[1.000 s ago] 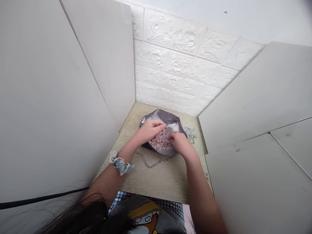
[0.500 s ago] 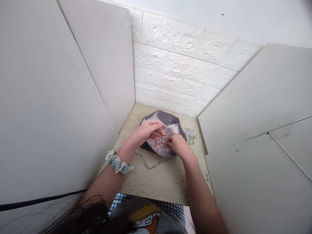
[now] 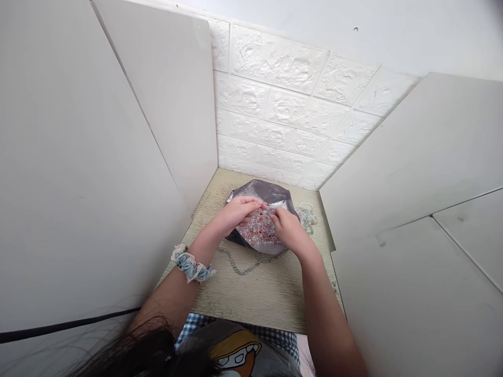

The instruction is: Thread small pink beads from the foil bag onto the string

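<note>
On the tabletop, our left hand and right hand hover above the beads in the silvery pouch, fingers curled, fingertips nearly meeting; we cannot tell what they pinch.

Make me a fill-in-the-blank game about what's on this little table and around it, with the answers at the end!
The pale blue scrunchie is worn on the person's ____ side.
The loose beads lie ____ the open silvery pouch.
The heap of strung beads beside the pouch is on the person's ____ side.
The brick-patterned wall behind the table is colored ____.

Missing words: left; inside; right; white.
</note>
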The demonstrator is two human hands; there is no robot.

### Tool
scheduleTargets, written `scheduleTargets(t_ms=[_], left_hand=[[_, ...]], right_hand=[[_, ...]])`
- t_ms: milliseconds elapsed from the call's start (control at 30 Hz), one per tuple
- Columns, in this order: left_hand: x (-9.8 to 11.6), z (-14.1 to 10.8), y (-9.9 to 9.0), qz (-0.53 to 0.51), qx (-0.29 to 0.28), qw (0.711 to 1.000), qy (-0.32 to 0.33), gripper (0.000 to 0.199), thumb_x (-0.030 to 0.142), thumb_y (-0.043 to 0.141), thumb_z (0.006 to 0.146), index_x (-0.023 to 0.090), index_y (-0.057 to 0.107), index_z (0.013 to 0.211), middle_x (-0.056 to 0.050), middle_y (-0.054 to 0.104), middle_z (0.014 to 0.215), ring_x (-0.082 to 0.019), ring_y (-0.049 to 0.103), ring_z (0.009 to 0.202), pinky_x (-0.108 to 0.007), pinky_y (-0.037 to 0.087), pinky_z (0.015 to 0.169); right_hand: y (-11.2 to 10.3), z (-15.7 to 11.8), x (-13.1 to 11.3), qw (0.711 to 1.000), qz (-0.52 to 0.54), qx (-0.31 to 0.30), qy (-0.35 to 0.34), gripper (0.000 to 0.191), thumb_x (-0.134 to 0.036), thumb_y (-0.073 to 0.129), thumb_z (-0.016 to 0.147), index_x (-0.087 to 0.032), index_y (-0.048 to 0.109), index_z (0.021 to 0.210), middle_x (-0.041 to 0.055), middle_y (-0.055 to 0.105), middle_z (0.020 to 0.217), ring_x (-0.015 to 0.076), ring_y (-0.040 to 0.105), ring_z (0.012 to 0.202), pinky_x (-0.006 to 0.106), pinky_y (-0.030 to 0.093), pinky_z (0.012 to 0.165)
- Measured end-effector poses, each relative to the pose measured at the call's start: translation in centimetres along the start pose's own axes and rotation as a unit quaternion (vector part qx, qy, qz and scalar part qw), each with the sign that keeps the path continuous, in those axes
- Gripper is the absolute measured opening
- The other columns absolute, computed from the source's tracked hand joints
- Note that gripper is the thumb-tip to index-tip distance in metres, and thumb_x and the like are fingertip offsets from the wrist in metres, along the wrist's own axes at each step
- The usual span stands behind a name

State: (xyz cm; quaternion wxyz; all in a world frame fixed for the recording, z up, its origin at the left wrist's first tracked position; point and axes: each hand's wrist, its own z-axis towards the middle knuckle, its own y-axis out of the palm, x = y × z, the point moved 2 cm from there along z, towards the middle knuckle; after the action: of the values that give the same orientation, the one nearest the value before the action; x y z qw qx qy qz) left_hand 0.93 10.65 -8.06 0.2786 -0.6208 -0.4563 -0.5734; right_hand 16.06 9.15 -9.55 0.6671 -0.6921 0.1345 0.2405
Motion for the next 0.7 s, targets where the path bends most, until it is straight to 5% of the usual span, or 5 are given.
scheduleTargets(t_ms=[133, 233, 333, 533, 700], left_hand=[[0.3, -0.2, 0.3, 0.084, 0.036, 0.996, -0.008, 0.027, 0.037, 0.051, 0.071, 0.013, 0.061, 0.079, 0.008, 0.021, 0.044, -0.003, 0.016, 0.037, -0.018, 0.011, 0.035], [0.7, -0.3, 0.6, 0.139, 0.043, 0.989, 0.009, 0.029, 0.037, 0.051, 0.07, 0.013, 0.064, 0.08, 0.005, 0.032, 0.043, -0.004, 0.022, 0.039, -0.019, 0.017, 0.037], [0.8, -0.3, 0.6, 0.163, 0.043, 0.985, 0.037, 0.027, 0.035, 0.051, 0.07, 0.014, 0.065, 0.077, 0.001, 0.048, 0.05, -0.006, 0.035, 0.045, -0.019, 0.026, 0.042], [0.6, -0.2, 0.4, 0.166, 0.022, 0.983, 0.07, 0.025, 0.033, 0.051, 0.069, 0.014, 0.067, 0.075, -0.004, 0.065, 0.077, -0.013, 0.054, 0.073, -0.024, 0.039, 0.068], [0.7, -0.4, 0.6, 0.181, 0.016, 0.981, 0.068, 0.026, 0.032, 0.05, 0.069, 0.014, 0.067, 0.075, -0.004, 0.065, 0.078, -0.014, 0.055, 0.075, -0.024, 0.039, 0.069]], right_hand=[[-0.8, 0.0, -0.5, 0.973, 0.226, 0.038, -0.019, 0.015, -0.03, 0.039, 0.078, -0.018, 0.047, 0.077, 0.0001, 0.051, 0.073, 0.0108, 0.047, 0.067, 0.023, 0.038, 0.063], [-0.6, -0.1, -0.8, 0.89, 0.455, 0.014, -0.015, 0.016, -0.034, 0.047, 0.074, -0.019, 0.047, 0.081, 0.0, 0.053, 0.078, 0.0101, 0.052, 0.072, 0.026, 0.044, 0.069], [-0.3, -0.1, -1.1, 0.827, 0.563, 0.007, -0.001, 0.019, -0.034, 0.054, 0.07, -0.019, 0.05, 0.081, 0.0, 0.055, 0.08, 0.0102, 0.054, 0.077, 0.028, 0.046, 0.075], [0.2, 0.1, -1.3, 0.796, 0.605, -0.003, 0.011, 0.019, -0.032, 0.059, 0.067, -0.019, 0.053, 0.08, -0.0012, 0.056, 0.077, 0.0084, 0.054, 0.072, 0.026, 0.048, 0.073], [0.3, 0.1, -1.1, 0.802, 0.598, 0.003, 0.001, 0.017, -0.03, 0.059, 0.067, -0.02, 0.052, 0.079, -0.0017, 0.056, 0.077, 0.0081, 0.055, 0.071, 0.025, 0.049, 0.07]])
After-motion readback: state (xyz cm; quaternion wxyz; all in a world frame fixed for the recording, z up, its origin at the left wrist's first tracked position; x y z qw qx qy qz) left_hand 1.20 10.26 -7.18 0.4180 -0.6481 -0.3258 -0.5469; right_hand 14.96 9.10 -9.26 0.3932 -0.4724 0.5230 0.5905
